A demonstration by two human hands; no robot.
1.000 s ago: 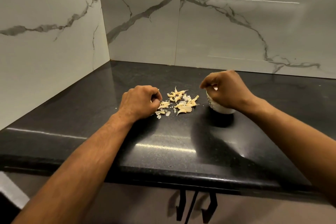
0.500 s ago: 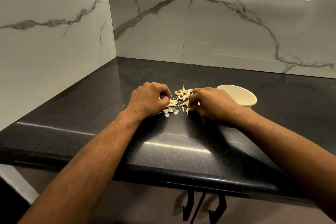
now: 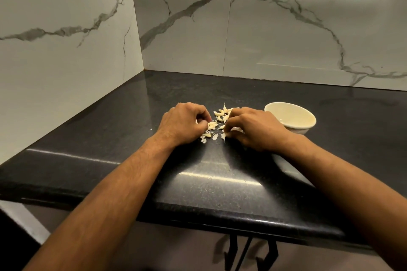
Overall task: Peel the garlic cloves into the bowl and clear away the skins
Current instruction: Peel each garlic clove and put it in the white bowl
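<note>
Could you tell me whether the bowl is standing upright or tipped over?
Upright: the bowl sits on its base on the counter, rim level and opening facing up.

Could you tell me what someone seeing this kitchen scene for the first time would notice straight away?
Most likely the two hands at the middle of the black countertop: the left hand and right hand sit curled over a small scatter of pale garlic cloves and skins. Just to the right of the right hand stands a cream bowl, and white marble-veined wall tiles rise behind it all.
</note>
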